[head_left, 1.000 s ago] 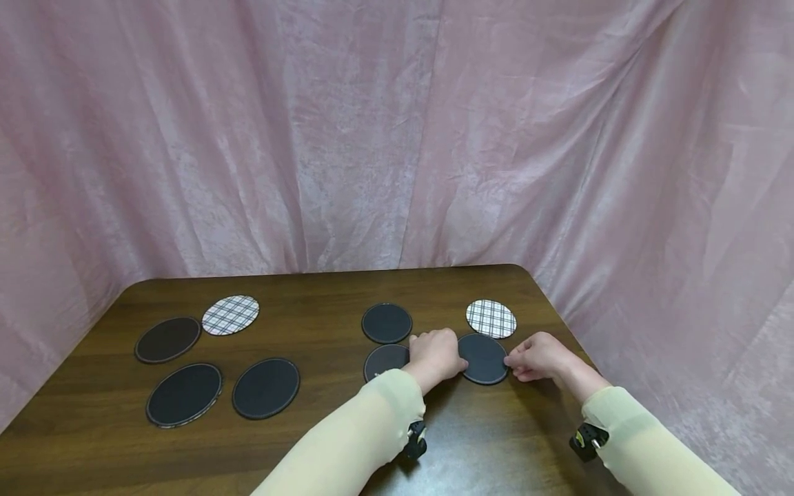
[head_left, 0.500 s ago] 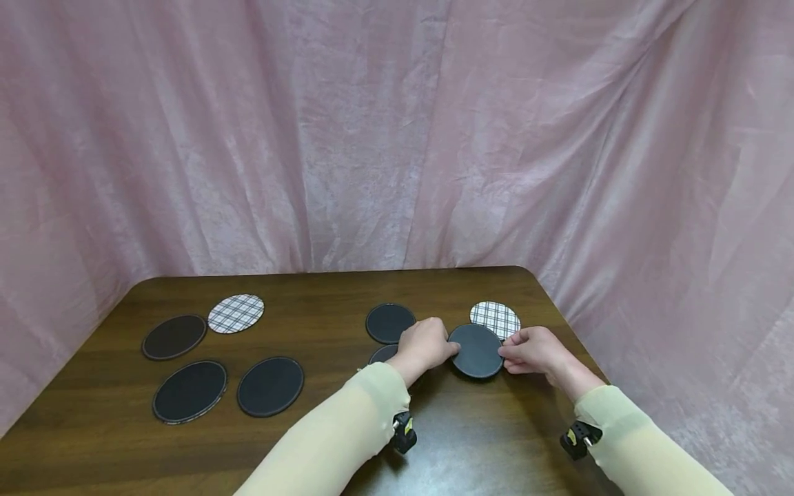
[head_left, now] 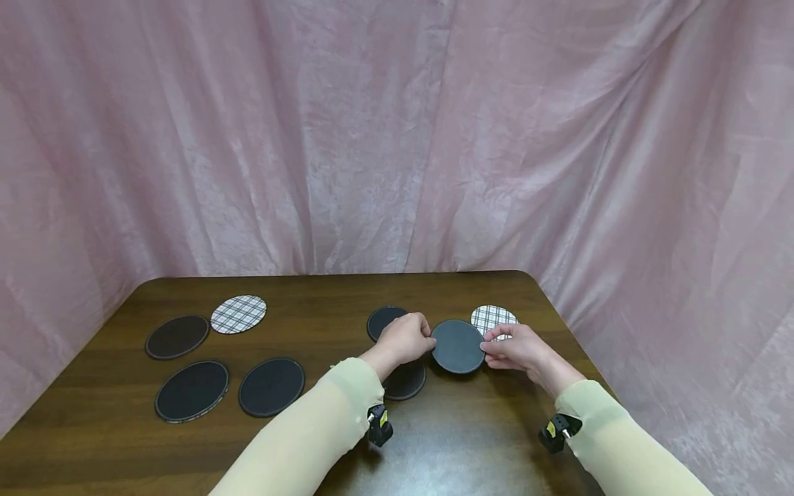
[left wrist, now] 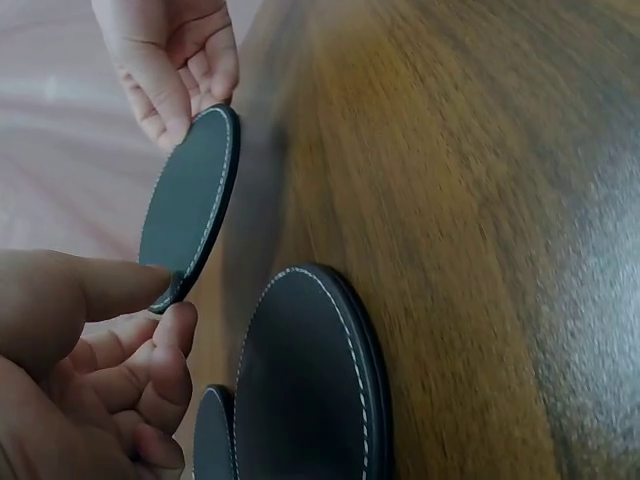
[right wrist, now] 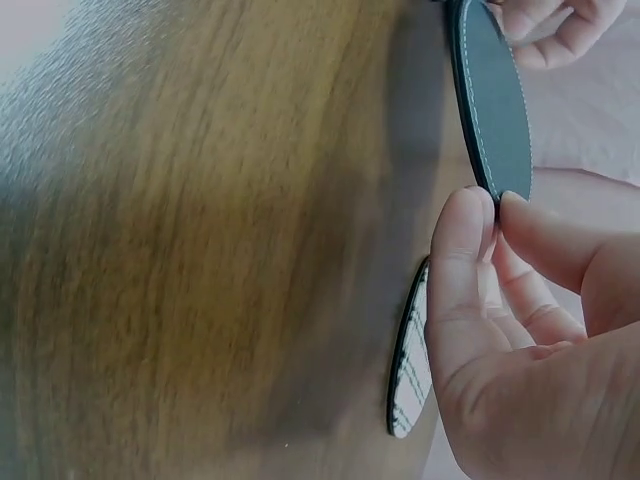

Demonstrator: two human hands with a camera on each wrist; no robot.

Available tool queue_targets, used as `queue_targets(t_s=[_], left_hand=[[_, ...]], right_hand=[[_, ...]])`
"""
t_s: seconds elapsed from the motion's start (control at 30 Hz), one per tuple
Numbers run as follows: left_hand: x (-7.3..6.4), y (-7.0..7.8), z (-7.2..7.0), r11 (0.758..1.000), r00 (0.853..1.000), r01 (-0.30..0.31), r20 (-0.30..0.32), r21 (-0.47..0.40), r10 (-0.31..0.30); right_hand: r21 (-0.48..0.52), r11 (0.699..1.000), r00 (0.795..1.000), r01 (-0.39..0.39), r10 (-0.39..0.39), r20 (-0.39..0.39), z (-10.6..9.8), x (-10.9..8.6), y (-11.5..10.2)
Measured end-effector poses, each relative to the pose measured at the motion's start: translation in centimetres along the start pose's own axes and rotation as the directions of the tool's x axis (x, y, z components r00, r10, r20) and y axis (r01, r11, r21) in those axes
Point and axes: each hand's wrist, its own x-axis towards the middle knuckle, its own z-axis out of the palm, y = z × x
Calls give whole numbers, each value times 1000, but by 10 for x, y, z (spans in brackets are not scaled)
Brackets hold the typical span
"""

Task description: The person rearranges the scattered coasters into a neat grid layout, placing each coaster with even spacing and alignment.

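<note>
Both hands hold one round black coaster point(head_left: 457, 346) with pale stitching round its rim. My left hand point(head_left: 403, 339) pinches its left edge between thumb and fingers; my right hand point(head_left: 517, 351) pinches the opposite edge. In the left wrist view the coaster point(left wrist: 188, 205) is raised off the table, its shadow on the wood. Two more dark coasters lie by the left hand: one behind it point(head_left: 382, 319), partly covered, and one below it point(head_left: 407, 381). A white plaid coaster point(head_left: 492, 317) lies behind the right hand, its near part hidden by the fingers and held coaster.
On the table's left side lie a white plaid coaster point(head_left: 238, 315), a dark brown one point(head_left: 178, 337) and two black ones, one at the front left point(head_left: 192, 391) and one beside it point(head_left: 271, 387). A pink curtain point(head_left: 347, 138) hangs behind the wooden table point(head_left: 322, 296).
The black coaster has been lifted from the table in front of the right plaid coaster and carried left by both hands. The left arm's shift uncovers more of the lower dark coaster.
</note>
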Motion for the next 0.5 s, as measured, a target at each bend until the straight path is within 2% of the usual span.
queue_targets(t_s=[0.27, 0.5], left_hand=[[-5, -1, -9, 1000, 1000, -12, 5, -7, 12], [-2, 2, -2, 998, 1000, 14, -4, 56, -14]], right_hand=[[6, 1000, 1000, -21, 21, -18, 7, 4, -10], [-32, 999, 999, -40, 39, -20, 8, 11, -12]])
